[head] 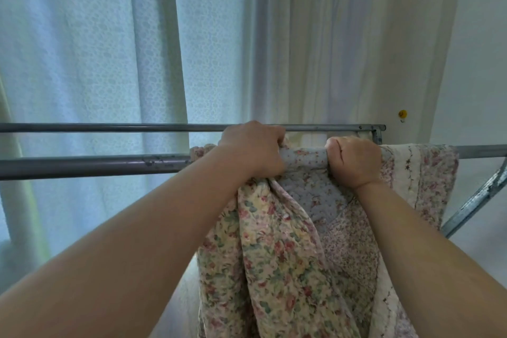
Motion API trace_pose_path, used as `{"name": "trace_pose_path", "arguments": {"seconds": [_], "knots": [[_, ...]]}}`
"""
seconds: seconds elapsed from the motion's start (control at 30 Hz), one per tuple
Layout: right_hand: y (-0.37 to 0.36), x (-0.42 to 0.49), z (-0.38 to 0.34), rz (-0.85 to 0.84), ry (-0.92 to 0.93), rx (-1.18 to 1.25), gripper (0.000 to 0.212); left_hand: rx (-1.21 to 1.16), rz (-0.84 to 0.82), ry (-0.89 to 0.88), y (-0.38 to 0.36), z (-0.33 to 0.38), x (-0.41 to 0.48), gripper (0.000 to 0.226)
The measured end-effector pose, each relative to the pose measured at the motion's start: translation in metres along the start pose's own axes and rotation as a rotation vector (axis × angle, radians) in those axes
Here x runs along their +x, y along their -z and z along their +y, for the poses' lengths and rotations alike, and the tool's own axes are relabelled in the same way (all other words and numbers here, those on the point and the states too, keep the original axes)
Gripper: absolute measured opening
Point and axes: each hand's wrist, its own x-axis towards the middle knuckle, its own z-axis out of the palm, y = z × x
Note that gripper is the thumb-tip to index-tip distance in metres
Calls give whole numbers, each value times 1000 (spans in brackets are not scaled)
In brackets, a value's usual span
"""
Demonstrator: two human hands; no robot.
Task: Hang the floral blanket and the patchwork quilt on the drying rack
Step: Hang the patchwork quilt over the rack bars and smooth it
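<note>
**Inspector:** State of the fingers?

**Assessor:** Both sets are curled tight. The left hand [252, 148] and right hand [354, 162] each grip the quilted cotton patchwork quilt [315, 192], made of blue dotted, pink sprigged and white-bordered patches. They hold it where it rolls over the near rail [82, 167] of the grey tubular metal drying rack [466, 211]. The blue patch lies between the two fists.

**Inspector:** And beyond them?

**Assessor:** Outboard of the right fingers the quilt drapes flat across the rail. Below the left fingers a cream rose-printed fold [274, 255] hangs bunched. Whether it is a second cover or the quilt's own backing cannot be told. The far rail [109, 127] runs just beyond the left knuckles.

**Inspector:** Recommendation?

**Assessor:** In my judgement, slide the left grip along the rail away from the right, keeping the cloth taut between the fists, so the bunch spreads. Even the drop on both sides, or the weight may drag it off.
</note>
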Motion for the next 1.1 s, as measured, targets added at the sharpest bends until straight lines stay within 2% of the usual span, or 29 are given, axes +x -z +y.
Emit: {"name": "trace_pose_path", "arguments": {"seconds": [0.37, 0.43, 0.53, 0.63, 0.83, 0.93, 1.1], "knots": [[6, 1, -8, -36, -12, 24, 49, -9, 94, -8, -10, -13, -17, 44], [11, 3, -17, -56, -7, 7, 56, 0, 99, 17, -10, -9, -16, 44], [14, 11, -47, 8, 42, 54, 57, -29, 102, 51, -10, -3, -12, 42], [5, 8, -73, -65, 50, 27, 52, -89, 62, 89, -8, -2, -8, 40], [-3, 0, -73, 101, 92, 10, 49, -210, -72, 103, 8, -11, -2, 27], [-5, 1, -70, 122, 108, 11, 48, -203, -35, 95, 9, -9, -1, 17], [-4, 1, -68, 136, 130, 47, 48, -89, 53, 120, 14, -11, -1, 15]]}}
